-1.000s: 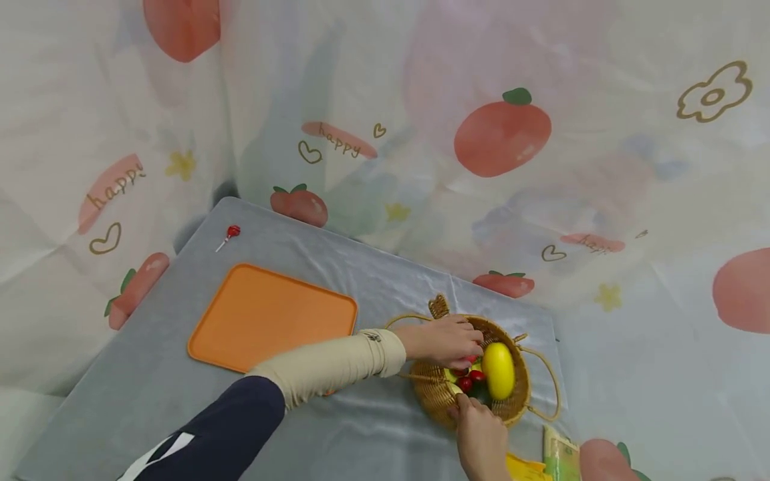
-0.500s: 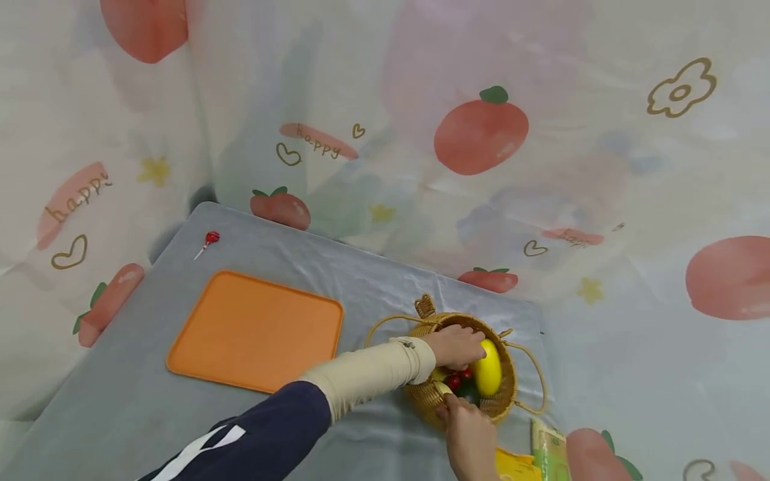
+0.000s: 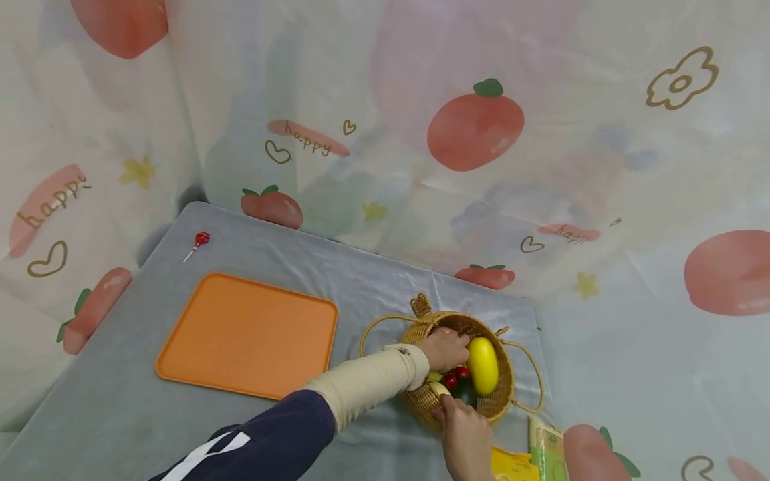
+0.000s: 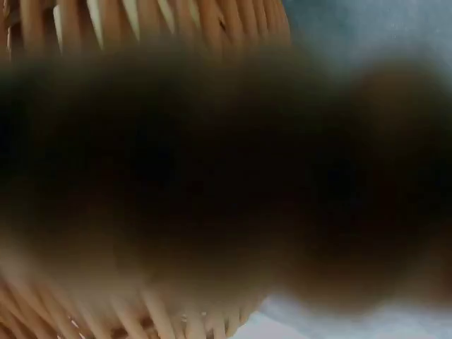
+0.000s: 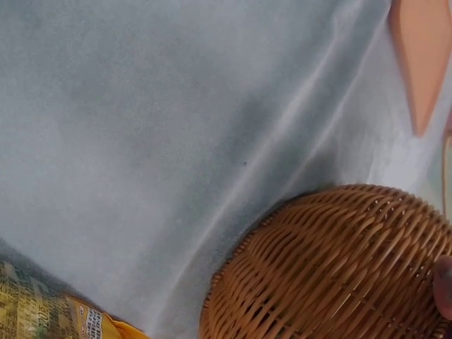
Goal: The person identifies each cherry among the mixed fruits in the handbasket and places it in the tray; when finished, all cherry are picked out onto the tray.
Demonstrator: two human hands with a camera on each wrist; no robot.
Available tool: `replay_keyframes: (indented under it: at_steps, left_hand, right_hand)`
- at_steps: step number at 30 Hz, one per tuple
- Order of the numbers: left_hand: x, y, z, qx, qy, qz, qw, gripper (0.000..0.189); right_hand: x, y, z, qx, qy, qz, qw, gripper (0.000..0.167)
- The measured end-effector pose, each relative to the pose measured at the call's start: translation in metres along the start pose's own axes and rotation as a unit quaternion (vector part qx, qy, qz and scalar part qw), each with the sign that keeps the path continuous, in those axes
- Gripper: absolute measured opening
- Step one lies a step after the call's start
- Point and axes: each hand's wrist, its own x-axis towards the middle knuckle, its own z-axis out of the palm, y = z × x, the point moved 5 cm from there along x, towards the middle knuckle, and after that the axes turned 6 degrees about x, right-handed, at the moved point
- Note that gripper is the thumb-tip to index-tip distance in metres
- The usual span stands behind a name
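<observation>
A round wicker basket with loop handles holds a yellow oval fruit, small shiny red fruits and a dark green rounded thing. My left hand reaches into its far left part, fingers bent down beside the yellow fruit; a bit of pinkish red shows at its far side. I cannot tell whether the fingers hold anything. At the near rim my right hand grips the basket, thumb over the edge. In the right wrist view a fingertip presses the wicker. The left wrist view is mostly dark blur.
An orange tray lies left of the basket on the grey-covered table. Behind it is a red lollipop. A yellow packet and a green packet are at the near right. Printed cloth walls stand behind.
My left hand has shifted left and toward the far side inside the basket, uncovering more of the yellow fruit and red fruits. The right hand stays at the rim. The head view has shifted.
</observation>
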Motion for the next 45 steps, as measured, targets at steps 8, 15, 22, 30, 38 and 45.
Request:
replay_keyframes:
  at_steps: [8, 15, 22, 30, 38, 45]
  left_hand:
    - [0.001, -0.001, 0.001, 0.023, -0.007, 0.029, 0.9993, 0.014]
    - [-0.003, 0.007, 0.002, 0.021, -0.004, 0.047, 0.9986, 0.010]
    - [-0.019, -0.004, -0.016, -0.044, 0.078, 0.075, 0.9932, 0.014]
    - [-0.070, -0.033, -0.052, -0.128, 0.156, 0.118, 0.9723, 0.026]
    - [-0.146, -0.098, -0.066, -0.181, 0.251, 0.057, 0.9493, 0.029]
    - [-0.215, -0.157, -0.048, -0.210, 0.293, -0.007, 0.9328, 0.030]
  right_hand:
    - [0.004, 0.001, -0.003, 0.010, 0.021, -0.012, 0.9997, 0.021]
    - [0.000, 0.001, 0.000, 0.015, 0.003, 0.000, 0.9999, 0.021]
    - [0.002, 0.000, 0.007, 0.023, -0.008, 0.006, 0.9997, 0.024]
    - [0.005, 0.000, 0.006, 0.025, -0.024, 0.015, 0.9993, 0.022]
    - [0.006, -0.001, 0.003, 0.035, -0.016, 0.020, 0.9991, 0.021]
    - [0.006, -0.003, 0.006, 0.040, -0.027, 0.028, 0.9984, 0.020]
